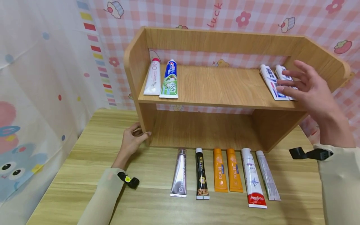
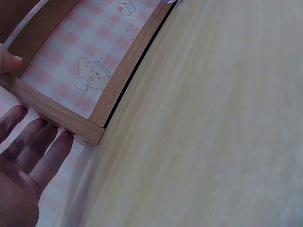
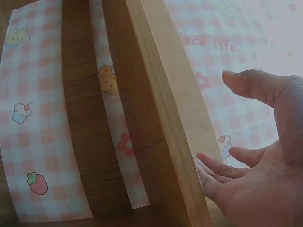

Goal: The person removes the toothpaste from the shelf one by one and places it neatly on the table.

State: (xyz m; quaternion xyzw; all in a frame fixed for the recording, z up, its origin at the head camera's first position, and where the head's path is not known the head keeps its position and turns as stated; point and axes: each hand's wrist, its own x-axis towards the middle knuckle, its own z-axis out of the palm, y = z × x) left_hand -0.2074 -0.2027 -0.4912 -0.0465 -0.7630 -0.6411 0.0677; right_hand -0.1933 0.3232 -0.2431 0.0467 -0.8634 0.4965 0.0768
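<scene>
My left hand [image 1: 131, 139] holds the lower left side panel of a wooden shelf [image 1: 225, 106], thumb on the inner side and fingers along the outer side, as the left wrist view shows. Over the right end of the upper board hangs my right hand [image 1: 312, 89], fingers spread and holding nothing. Behind its fingertips, two white toothpaste tubes [image 1: 270, 82] lie side by side, the right one partly hidden. At the upper board's left end lie a white tube with a red cap [image 1: 153, 78] and a blue-green Crest tube [image 1: 170, 79].
On the table [image 1: 157, 212] before the shelf, several tubes lie in a row: a silver one [image 1: 179, 175], a black one [image 1: 201, 175], two orange ones [image 1: 220, 172], a white-and-red Colgate tube [image 1: 253, 178] and a slim grey-white one [image 1: 267, 175]. A checked cloth [image 1: 180, 15] hangs behind.
</scene>
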